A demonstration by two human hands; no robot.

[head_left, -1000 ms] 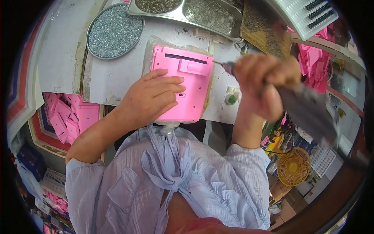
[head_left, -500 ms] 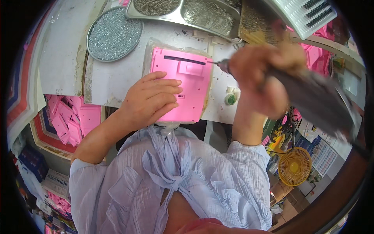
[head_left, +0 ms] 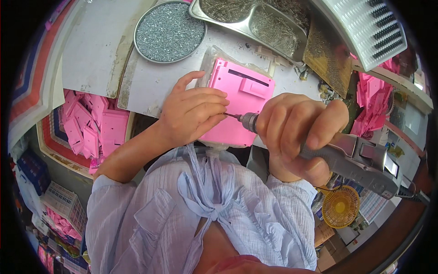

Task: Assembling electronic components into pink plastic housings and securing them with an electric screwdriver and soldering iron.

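My left hand (head_left: 194,107) rests on a pink plastic panel (head_left: 228,132), palm down, with its fingers stretched across the left side. The panel has a long dark slot near its far edge and a raised rectangular block below it. My right hand (head_left: 296,132) is wrapped round a grey electric screwdriver (head_left: 351,160), held at a slant with a cable at its rear. Its thin bit (head_left: 232,116) meets the panel right beside my left fingertips. Whether a screw sits at the bit's tip is hidden. Clear plastic wrapping (head_left: 210,68) shows beneath the panel.
A round metal dish (head_left: 171,32) of small silver screws stands beyond my left hand. Farther right is a metal tray (head_left: 248,23) with screws in its compartments. Pink parts (head_left: 93,123) fill a box at left; more pink parts (head_left: 372,100) pile up at right, near a white ribbed rack (head_left: 365,32).
My right hand has brought the screwdriver left and nearer, from the panel's far right corner to my left fingertips. My left hand stays on the panel; the whole view has shifted.
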